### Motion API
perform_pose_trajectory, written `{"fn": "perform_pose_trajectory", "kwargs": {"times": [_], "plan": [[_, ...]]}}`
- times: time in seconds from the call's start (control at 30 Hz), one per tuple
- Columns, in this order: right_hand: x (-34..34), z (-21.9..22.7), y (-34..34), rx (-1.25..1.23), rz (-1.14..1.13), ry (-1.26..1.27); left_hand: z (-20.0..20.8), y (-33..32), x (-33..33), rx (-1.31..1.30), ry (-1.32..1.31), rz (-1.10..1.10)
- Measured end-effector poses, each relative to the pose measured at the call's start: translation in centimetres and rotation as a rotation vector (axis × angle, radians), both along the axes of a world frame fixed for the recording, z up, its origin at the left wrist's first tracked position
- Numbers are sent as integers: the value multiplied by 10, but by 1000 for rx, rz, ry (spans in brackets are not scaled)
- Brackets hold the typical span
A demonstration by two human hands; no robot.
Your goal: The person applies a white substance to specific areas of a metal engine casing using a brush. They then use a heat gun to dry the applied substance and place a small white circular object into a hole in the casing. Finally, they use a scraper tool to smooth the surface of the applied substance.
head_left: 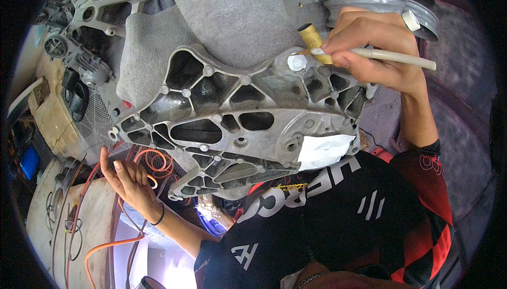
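Observation:
A large grey cast-metal frame part (222, 110), webbed with ribs and openings, spans the area in front of my chest. My right hand (369, 46) pinches a thin paintbrush (391, 56) with a pale handle. Its tip is beside a round white spot (297, 62) on the part's upper edge. A yellow cylinder (310, 34) with a dark end stands just behind the brush tip. At the outer side of that hand is a white cap-like piece (411, 20); how it is held is unclear. My left hand (129, 182), fingers apart, hovers near the part's left end. White paper (326, 151) lies on its right side.
Grey textured pads (232, 17) lie beyond the part. Silver wheel rims (380, 11) are at the upper right. Another metal frame (97, 9) and an engine-like unit (79, 56) sit at the upper left. Orange hoses (97, 246) trail at the lower left.

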State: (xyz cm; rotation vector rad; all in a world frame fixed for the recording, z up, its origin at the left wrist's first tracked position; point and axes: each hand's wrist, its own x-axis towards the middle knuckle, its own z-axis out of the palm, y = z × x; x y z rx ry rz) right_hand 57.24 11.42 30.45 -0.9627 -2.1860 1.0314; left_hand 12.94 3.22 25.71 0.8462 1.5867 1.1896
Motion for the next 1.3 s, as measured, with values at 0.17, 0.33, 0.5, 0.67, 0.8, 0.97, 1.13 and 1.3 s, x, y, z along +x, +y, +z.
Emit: {"fn": "perform_pose_trajectory", "kwargs": {"times": [0.17, 0.33, 0.5, 0.67, 0.8, 0.97, 1.13, 1.3], "plan": [[0, 3, -2, -34, -49, -19, -2, -1, -2, 5, -9, -12], [0, 1, -4, -4, -49, 1, -2, -2, -1, 5, 16, 3], [1, -6, -13, 54, -134, 8, -2, -3, 0, -7, 18, 10], [-6, -3, -18, 132, -152, -24, -3, -4, 0, -9, 17, 14], [-5, 0, -20, 162, -113, -102, -2, -5, 0, -28, 34, -4], [-4, -4, -19, 186, -160, -36, -3, -4, 2, -37, 36, 0], [-5, -1, -24, 179, -164, -83, -4, -4, 1, -32, 11, -11], [-8, 2, -32, 231, -184, -151, -5, -4, 0, -31, 4, -16]]}}
